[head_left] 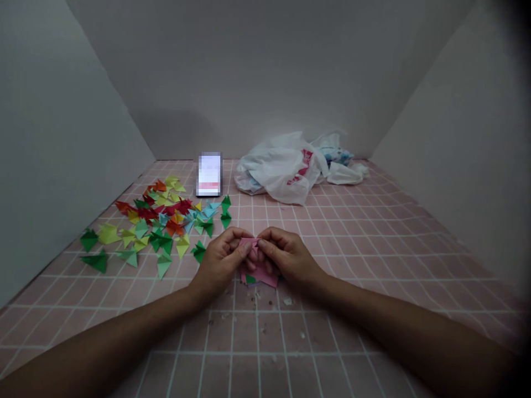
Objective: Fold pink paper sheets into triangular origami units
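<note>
Between my two hands is a small piece of pink origami paper (pixel 248 241), pinched at its upper edge. My left hand (pixel 226 255) grips its left side with thumb and fingers closed. On the right side, my right hand (pixel 285 251) is closed on the same paper, thumb on top. Just under the hands lies a pink paper sheet (pixel 265 276) with a bit of green paper (pixel 250 279) showing at its lower left. The fingers hide part of the held paper, so its folds are hard to make out.
Many folded paper pieces (pixel 161 240) in green, yellow, red, orange and blue spread over the left. A lit phone (pixel 209 174) stands behind them. White plastic bags (pixel 282 168) lie at the back. Small scraps (pixel 287 301) dot the checked pink cloth (pixel 373 265). Walls enclose three sides.
</note>
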Available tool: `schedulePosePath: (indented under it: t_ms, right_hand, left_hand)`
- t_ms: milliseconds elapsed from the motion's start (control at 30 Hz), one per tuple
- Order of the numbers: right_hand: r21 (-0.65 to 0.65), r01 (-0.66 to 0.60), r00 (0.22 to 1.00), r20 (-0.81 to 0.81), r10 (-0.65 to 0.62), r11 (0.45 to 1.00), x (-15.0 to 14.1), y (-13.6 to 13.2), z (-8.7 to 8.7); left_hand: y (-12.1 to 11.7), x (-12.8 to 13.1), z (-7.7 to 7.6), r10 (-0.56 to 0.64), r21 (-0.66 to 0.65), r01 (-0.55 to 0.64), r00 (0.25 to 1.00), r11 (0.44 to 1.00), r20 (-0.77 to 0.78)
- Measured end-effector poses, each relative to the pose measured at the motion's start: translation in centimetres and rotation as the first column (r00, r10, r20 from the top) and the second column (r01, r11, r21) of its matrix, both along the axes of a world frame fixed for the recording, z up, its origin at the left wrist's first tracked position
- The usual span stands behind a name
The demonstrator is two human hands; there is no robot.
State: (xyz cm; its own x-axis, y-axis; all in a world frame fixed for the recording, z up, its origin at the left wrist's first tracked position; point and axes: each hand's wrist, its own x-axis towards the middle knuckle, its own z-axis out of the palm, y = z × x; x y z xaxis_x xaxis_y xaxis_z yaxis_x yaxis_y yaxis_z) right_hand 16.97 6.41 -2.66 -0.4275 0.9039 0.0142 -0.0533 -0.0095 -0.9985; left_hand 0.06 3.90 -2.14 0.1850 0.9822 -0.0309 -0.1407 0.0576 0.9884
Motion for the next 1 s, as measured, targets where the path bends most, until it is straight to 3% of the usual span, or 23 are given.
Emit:
schedulePosePath:
  t_ms: [333, 433, 533, 667, 767, 867, 1000]
  right_hand:
    - [0.024, -0.032, 0.999, -0.013, 0.032, 0.999, -0.1, 0.0, -0.3]
    - [0.162, -0.024, 0.998, 0.06, 0.015, 0.987, 0.1, 0.1, -0.2]
    - [0.452, 0.03, 0.975, 0.183, -0.126, 0.891, 0.5, 0.1, 0.0]
    - [0.756, 0.044, 0.943, 0.183, -0.276, 0.653, 0.8, 0.1, -0.1]
    - [0.874, -0.011, 0.936, 0.181, -0.303, 0.487, 1.0, 0.2, -0.2]
    - [0.897, -0.035, 0.93, 0.192, -0.315, 0.442, 0.9, 0.4, -0.3]
    - [0.873, -0.026, 0.933, 0.196, -0.301, 0.486, 0.9, 0.5, -0.4]
  left_hand:
    - [0.1, 0.1, -0.1, 0.015, 0.008, -0.014, 0.999, 1.0, -0.051]
    - [0.1, 0.1, -0.1, 0.031, 0.035, -0.028, 0.996, 0.999, -0.08]
    - [0.1, 0.0, 0.0, 0.04, 0.04, -0.038, 0.997, 0.999, -0.058]
    - [0.2, -0.2, 0.1, 0.026, 0.014, -0.026, 1.0, 1.0, 0.016]
    - [0.1, -0.2, 0.2, 0.027, 0.003, -0.027, 0.997, 1.0, 0.067]
    - [0.1, -0.3, 0.2, 0.06, 0.017, -0.062, 0.995, 0.998, 0.074]
    - [0.1, -0.3, 0.4, 0.129, 0.042, -0.13, 0.991, 0.991, 0.032]
